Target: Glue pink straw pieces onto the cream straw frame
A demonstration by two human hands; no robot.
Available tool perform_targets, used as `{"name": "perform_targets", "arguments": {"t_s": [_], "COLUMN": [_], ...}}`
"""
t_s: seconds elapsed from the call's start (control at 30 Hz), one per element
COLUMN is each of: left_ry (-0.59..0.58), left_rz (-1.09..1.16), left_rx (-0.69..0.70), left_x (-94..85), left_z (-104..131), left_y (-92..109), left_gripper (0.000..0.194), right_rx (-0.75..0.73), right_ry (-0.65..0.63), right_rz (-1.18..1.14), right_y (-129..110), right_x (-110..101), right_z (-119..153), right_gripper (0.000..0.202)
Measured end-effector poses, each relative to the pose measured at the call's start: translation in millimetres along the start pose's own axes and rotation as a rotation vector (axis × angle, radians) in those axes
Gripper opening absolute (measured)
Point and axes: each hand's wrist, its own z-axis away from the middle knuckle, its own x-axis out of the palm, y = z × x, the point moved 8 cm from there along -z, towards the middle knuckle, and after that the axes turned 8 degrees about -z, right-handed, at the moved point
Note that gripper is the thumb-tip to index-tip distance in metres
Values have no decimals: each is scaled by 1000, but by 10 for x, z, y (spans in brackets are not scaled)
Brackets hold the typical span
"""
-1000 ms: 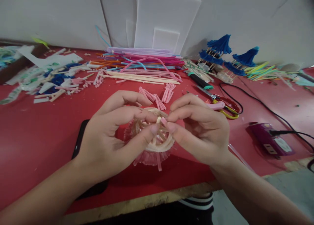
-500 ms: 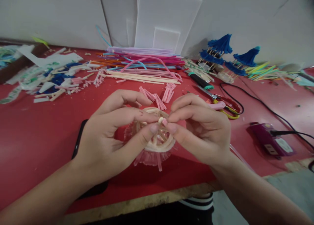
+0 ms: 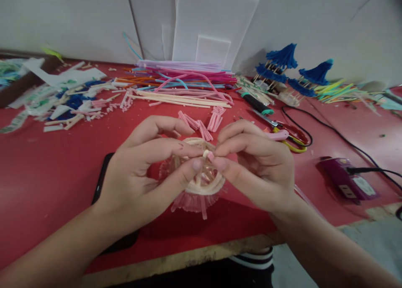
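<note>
Between thumb and finger, my left hand (image 3: pixel 135 170) pinches a small cream piece (image 3: pixel 205 154). My right hand (image 3: pixel 260 166) pinches a small pink piece (image 3: pixel 211 156), its end touching the cream one. Directly below the fingertips sits a round cream frame (image 3: pixel 205 190) with crossing strips and a sheer pink frill (image 3: pixel 191 203) around it, partly hidden by my hands. Short pink sticks (image 3: pixel 216 118) lie in small bunches just beyond my fingers.
Long coloured sticks (image 3: pixel 188 78) lie at the back, scraps (image 3: pixel 69 99) at the left. Scissors (image 3: pixel 295 137), a green-and-black handled tool (image 3: pixel 256 103), blue paper umbrellas (image 3: pixel 282 57) and a purple power box (image 3: pixel 348 179) with a cable are to the right. A phone (image 3: pixel 102 175) is under my left hand.
</note>
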Motion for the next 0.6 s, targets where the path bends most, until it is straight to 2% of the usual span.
{"name": "perform_targets", "arguments": {"t_s": [0.07, 0.1, 0.13, 0.2, 0.27, 0.33, 0.47, 0.6], "left_ry": [0, 2, 14, 43, 72, 79, -11, -105], "left_rz": [-7, 5, 21, 62, 33, -4, 4, -54], "left_rx": [-16, -21, -22, -13, -23, -46, -14, 103], "left_x": [4, 12, 16, 35, 60, 88, 134, 103], "left_z": [23, 43, 67, 122, 173, 202, 169, 82], "left_y": [-42, -70, -98, -144, -188, -223, -225, -154], "left_gripper": [13, 21, 37, 83, 107, 108, 90, 69], "right_rx": [30, 47, 64, 82, 84, 64, -59, -157], "right_ry": [-9, -5, 5, 24, 5, -74, -262, -283], "right_rz": [-28, -46, -61, -84, -100, -119, -72, -52], "right_y": [22, 41, 65, 116, 170, 209, 207, 177], "right_x": [-12, -26, -50, -107, -153, -167, -148, -157], "right_z": [5, 10, 18, 36, 51, 61, 87, 107], "right_gripper": [10, 11, 12, 12, 9, 13, 34, 48]}}
